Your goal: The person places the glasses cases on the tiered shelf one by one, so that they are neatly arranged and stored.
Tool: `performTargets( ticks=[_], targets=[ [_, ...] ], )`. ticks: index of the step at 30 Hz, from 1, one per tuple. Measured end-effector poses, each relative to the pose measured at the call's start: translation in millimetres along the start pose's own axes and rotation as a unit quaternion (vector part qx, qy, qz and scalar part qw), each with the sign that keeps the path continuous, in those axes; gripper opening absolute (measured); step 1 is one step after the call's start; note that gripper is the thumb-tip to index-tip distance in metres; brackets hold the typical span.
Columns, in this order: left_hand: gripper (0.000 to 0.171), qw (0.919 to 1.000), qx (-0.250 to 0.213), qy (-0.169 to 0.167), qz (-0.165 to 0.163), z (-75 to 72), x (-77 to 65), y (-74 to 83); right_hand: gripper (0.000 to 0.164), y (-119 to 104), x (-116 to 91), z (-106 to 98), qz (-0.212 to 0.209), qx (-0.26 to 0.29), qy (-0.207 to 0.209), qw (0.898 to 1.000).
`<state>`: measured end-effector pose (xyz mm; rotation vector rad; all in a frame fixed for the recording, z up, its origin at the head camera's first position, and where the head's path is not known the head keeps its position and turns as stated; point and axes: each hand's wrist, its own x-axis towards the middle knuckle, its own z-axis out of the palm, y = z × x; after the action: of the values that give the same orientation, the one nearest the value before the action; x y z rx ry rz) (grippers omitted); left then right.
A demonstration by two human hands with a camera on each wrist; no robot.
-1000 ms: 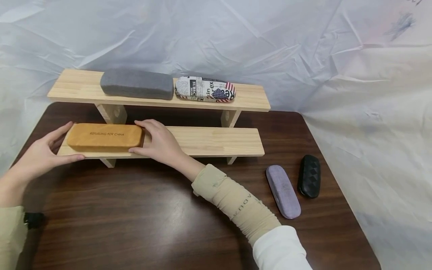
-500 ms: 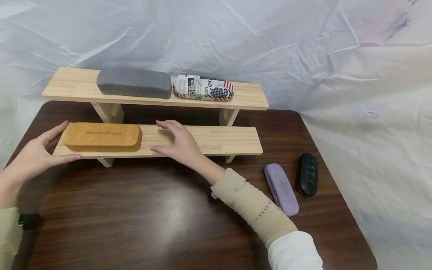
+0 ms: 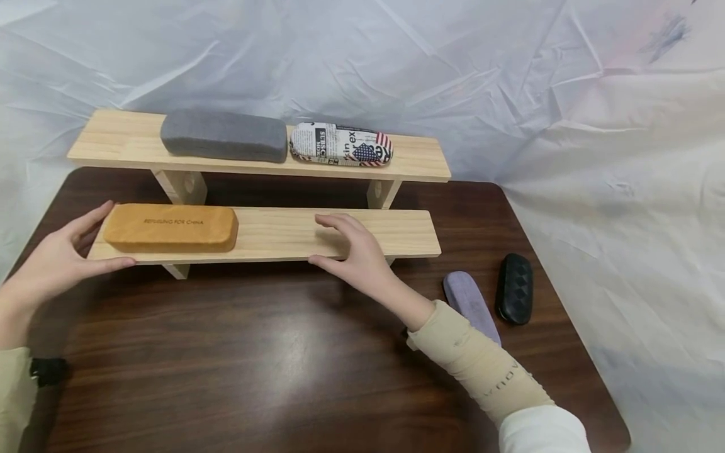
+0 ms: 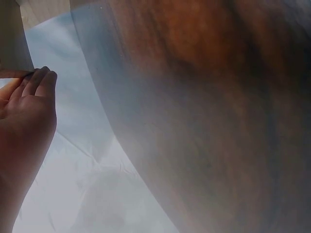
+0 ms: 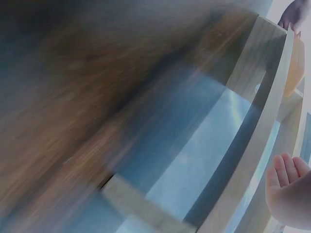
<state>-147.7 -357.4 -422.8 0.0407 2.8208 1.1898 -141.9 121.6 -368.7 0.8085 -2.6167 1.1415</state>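
Note:
An orange glasses case (image 3: pixel 171 228) printed "REFUELING FOR CHINA" lies along the left part of the lower wooden shelf (image 3: pixel 277 234). My left hand (image 3: pixel 59 261) is at its left end, with thumb and fingers spread and fairly straight about the end of case and shelf. In the left wrist view the fingers (image 4: pixel 36 85) of that hand lie by a wooden edge; contact is hard to judge. Over the right part of the lower shelf, my right hand (image 3: pixel 362 258) is spread in a loose C with nothing in it. The right wrist view shows its relaxed fingers (image 5: pixel 286 169) apart from the case.
On the upper shelf (image 3: pixel 121 139) lie a grey glasses case (image 3: pixel 223 135) and a newsprint-and-flag patterned case (image 3: pixel 342 145). A lilac case (image 3: pixel 470 302), partly behind the right sleeve, and a black case (image 3: pixel 515 289) rest on the brown table (image 3: pixel 272 352). White sheeting hangs behind.
My right hand has let go of the orange case's right end and moved right along the lower shelf. My left hand and the case have stayed in place; the view has shifted slightly.

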Motion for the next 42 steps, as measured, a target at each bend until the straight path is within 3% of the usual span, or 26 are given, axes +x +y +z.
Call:
performTargets(
  ticks=[14,21,42],
  targets=[
    [0.117,1.0000,0.001,-0.005,-0.003,1.1,0.1,4.1,0.064,19.5,-62.1,-57.1,0.043,-0.013,0.066,0.997],
    [0.116,1.0000,-0.009,-0.002,-0.002,2.3,0.7,3.0,0.065,31.8,-95.1,-79.5,0.070,-0.053,0.089,0.992],
    [0.114,0.9999,-0.007,0.004,-0.009,0.2,-1.7,3.8,0.068,65.7,-177.0,-111.4,0.166,-0.140,0.115,0.969]
  ],
)
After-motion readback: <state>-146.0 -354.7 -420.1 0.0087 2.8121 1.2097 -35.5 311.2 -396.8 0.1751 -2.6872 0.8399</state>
